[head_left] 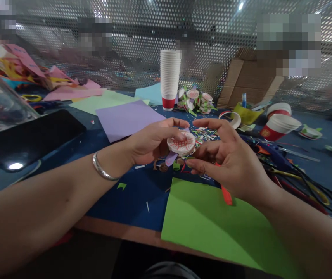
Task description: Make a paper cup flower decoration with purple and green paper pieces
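My left hand pinches a small round paper-cup base with a red pattern on its face. A purple paper tab sticks out below it and another shows behind it. Close by on the right is my right hand, its fingers apart and curved around the disc's right side; whether a fingertip touches the rim, I cannot tell. Beneath this hand an orange-red object is partly hidden. Under both hands lie paper scraps and a green paper sheet.
A tall stack of paper cups stands at the back, beside piled cup-base turtles. Purple paper and a black phone-like slab lie left. Cups, a blue glue gun and scissors are at right.
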`<action>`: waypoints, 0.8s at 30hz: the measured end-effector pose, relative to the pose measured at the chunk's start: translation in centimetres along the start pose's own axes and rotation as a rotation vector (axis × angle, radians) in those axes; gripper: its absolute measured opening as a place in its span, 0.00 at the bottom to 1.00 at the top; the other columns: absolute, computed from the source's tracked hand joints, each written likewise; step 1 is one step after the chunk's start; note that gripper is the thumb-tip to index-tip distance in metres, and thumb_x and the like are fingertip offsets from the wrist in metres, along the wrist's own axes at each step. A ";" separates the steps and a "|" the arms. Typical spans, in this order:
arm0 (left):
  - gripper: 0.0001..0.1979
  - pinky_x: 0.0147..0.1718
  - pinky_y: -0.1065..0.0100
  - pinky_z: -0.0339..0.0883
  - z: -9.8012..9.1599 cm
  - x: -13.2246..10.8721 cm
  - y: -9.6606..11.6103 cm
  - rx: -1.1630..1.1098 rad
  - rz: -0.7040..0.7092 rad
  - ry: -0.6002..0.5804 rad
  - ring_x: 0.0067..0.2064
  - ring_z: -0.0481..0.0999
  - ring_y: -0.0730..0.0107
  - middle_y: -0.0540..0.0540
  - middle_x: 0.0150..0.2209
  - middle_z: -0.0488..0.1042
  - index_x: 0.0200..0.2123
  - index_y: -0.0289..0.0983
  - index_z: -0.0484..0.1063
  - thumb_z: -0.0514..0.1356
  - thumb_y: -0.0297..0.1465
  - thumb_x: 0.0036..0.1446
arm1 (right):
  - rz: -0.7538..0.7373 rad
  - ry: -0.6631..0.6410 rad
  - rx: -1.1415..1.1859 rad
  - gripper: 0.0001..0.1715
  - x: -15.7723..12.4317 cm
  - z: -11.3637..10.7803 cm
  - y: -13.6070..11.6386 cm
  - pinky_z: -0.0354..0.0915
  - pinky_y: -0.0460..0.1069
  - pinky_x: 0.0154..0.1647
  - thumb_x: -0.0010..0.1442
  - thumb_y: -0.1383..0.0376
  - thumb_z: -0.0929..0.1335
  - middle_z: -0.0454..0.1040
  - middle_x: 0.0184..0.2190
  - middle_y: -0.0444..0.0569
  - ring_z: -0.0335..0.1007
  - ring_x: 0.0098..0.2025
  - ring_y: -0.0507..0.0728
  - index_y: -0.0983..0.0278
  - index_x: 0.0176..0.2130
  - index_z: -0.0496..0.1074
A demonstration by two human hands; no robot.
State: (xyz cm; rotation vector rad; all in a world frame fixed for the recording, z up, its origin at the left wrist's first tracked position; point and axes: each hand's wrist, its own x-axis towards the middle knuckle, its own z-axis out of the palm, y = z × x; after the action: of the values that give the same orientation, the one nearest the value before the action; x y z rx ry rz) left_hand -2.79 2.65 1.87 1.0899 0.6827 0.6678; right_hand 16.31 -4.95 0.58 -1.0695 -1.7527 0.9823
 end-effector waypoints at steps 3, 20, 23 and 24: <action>0.20 0.24 0.75 0.70 0.1 -0.1 0.0 -0.001 -0.017 -0.027 0.24 0.75 0.73 0.50 0.29 0.76 0.46 0.38 0.64 0.65 0.24 0.51 | 0.007 -0.015 0.000 0.40 0.0 0.1 0.1 0.71 0.50 0.29 0.60 0.68 0.74 0.79 0.28 0.38 0.80 0.29 0.56 0.51 0.63 0.56; 0.25 0.21 0.76 0.69 0.1 -0.3 -0.2 0.078 -0.003 -0.119 0.20 0.73 0.76 0.52 0.28 0.77 0.54 0.38 0.63 0.66 0.26 0.53 | 0.043 -0.046 -0.063 0.39 0.0 0.1 0.2 0.69 0.49 0.30 0.60 0.68 0.74 0.80 0.29 0.40 0.78 0.29 0.55 0.55 0.64 0.58; 0.24 0.22 0.76 0.69 0.1 -0.3 -0.2 0.083 0.005 -0.126 0.20 0.73 0.77 0.52 0.28 0.76 0.52 0.38 0.63 0.65 0.26 0.53 | 0.037 -0.054 -0.076 0.39 0.0 0.0 0.2 0.69 0.48 0.30 0.60 0.67 0.74 0.80 0.30 0.40 0.78 0.30 0.55 0.54 0.64 0.58; 0.24 0.21 0.76 0.68 0.1 -0.3 -0.2 0.084 0.007 -0.130 0.20 0.73 0.77 0.52 0.28 0.76 0.52 0.38 0.63 0.65 0.25 0.53 | 0.034 -0.058 -0.082 0.39 0.0 0.0 0.3 0.68 0.49 0.30 0.60 0.66 0.74 0.80 0.30 0.40 0.78 0.30 0.55 0.53 0.65 0.57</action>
State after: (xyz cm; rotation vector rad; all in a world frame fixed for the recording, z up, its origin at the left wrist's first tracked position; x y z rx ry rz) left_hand -2.85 2.30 1.78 1.2031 0.5997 0.5728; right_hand 16.39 -4.90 0.33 -1.1360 -1.8410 0.9781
